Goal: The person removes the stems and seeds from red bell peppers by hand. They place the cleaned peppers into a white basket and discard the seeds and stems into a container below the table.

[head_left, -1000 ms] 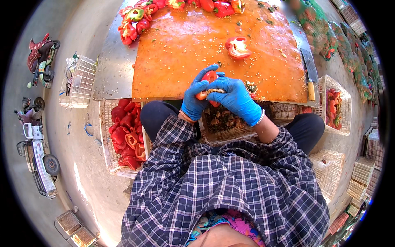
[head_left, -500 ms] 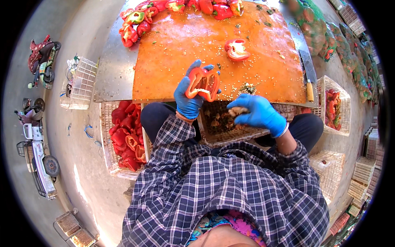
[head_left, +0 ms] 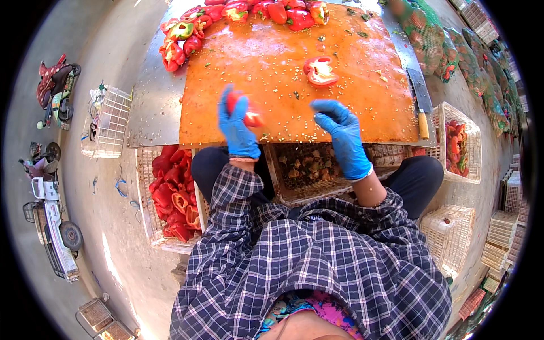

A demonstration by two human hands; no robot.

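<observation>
In my blue-gloved left hand, above the near left of the orange board, is a red bell pepper half, smeared by motion. My right hand, gloved in blue too, is over the board's near edge with fingers stretched forward, thumb a little apart and nothing seen in them. Ahead of it lies another red pepper half, cut side showing. Scattered seeds and green scraps dot the board. Below its edge, between my knees, a crate holds cores and trimmings.
Red pepper pieces line the board's far left. A wooden-handled knife lies at the right edge. Pepper pieces fill a crate by my left knee and another at the right. Net sacks stand beyond the table's right side.
The left hand has swung left with the pepper half. From the right hand the pale core is gone, and that hand has moved forward over the board.
</observation>
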